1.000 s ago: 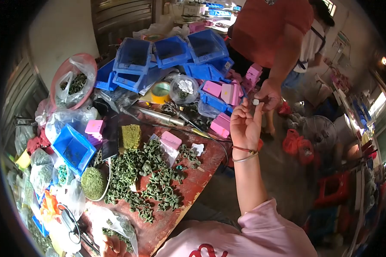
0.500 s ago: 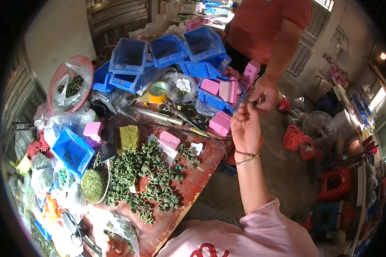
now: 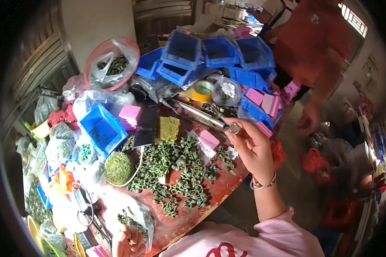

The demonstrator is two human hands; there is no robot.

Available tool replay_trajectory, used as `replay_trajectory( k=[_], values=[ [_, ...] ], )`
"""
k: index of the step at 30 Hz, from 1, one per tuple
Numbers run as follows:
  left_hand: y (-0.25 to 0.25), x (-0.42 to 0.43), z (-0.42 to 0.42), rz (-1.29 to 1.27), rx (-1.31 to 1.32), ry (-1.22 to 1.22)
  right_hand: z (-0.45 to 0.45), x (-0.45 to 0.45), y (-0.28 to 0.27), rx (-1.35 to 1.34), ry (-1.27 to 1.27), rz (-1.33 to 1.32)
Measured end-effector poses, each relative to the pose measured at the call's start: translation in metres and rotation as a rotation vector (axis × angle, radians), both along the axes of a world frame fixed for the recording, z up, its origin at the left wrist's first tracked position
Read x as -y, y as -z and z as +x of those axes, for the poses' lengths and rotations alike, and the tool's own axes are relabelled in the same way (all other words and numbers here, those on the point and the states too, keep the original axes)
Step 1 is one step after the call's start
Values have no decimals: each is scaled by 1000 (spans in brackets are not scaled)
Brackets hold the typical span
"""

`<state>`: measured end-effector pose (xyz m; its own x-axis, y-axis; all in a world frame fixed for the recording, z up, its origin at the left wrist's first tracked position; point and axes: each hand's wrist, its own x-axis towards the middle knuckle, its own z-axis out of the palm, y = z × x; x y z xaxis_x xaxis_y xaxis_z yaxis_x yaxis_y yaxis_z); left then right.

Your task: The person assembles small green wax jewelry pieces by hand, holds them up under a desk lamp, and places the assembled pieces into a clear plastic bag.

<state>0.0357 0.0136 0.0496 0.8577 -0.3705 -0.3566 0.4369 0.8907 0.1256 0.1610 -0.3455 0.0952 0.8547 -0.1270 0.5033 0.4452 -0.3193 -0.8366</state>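
My right hand (image 3: 257,150) is raised over the table's right side, thumb and fingers pinched on a small round silver ring (image 3: 234,128). Low in the view, my left hand (image 3: 131,240) has its fingers curled against a clear plastic bag (image 3: 146,216) holding green pieces; what lies within those fingers is hidden. Many curled dark-green pieces (image 3: 176,171) are heaped on the red table (image 3: 176,220) between my hands. A pink block (image 3: 209,139) and a yellow-green sponge-like block (image 3: 169,129) sit behind the heap.
Blue bins (image 3: 182,49) are stacked at the back, beside a tape roll (image 3: 203,90) and a metal tube (image 3: 199,115). A blue bin (image 3: 103,130) and a round green pad (image 3: 118,168) stand at left. A person in a red shirt (image 3: 309,43) stands at right; another is behind.
My right hand has drawn back from the other person's hand, which it was meeting, and now shows the ring. That person's hand has moved away rightward. The view has shifted left.
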Motion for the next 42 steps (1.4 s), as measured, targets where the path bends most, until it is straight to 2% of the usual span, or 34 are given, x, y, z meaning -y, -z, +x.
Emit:
replay_trajectory(
  k=[6,9,11,12,15,16,17,18,19,20,21,23,26,30,32,36,42],
  values=[
    [-3,0,-8,-58,65,-38,2,-16,-7,-56,-90,77],
    [-3,-2,-10,13,24,-56,3,-17,-7,-99,-135,152],
    [-7,0,-7,57,-18,-58,3,-16,-9,-300,-222,508],
    [-8,1,-6,98,54,-108,5,-11,-6,-303,-222,504],
    [-9,0,-5,152,135,-152,20,13,0,-130,30,694],
    [-9,-2,-5,169,150,-147,23,26,0,0,114,658],
    [-7,-4,-5,194,183,-125,27,42,3,91,279,715],
    [-7,-5,-6,209,203,-116,31,55,4,279,306,820],
    [-6,-6,-6,246,192,-122,29,84,10,301,387,758],
    [-7,-6,-5,286,182,-129,24,113,19,282,342,729],
    [-9,-3,-4,299,152,-142,25,100,8,342,521,721],
    [-14,3,1,329,172,-140,21,123,13,310,509,646],
    [-13,5,5,348,234,-105,19,165,19,264,494,672],
    [-10,7,6,328,234,-98,22,163,20,295,490,620],
    [-9,6,6,330,230,-103,20,147,15,284,602,646],
    [-10,6,7,347,223,-110,24,183,28,399,544,604],
    [-12,7,9,346,196,-108,27,195,12,463,644,620]
  ],
)
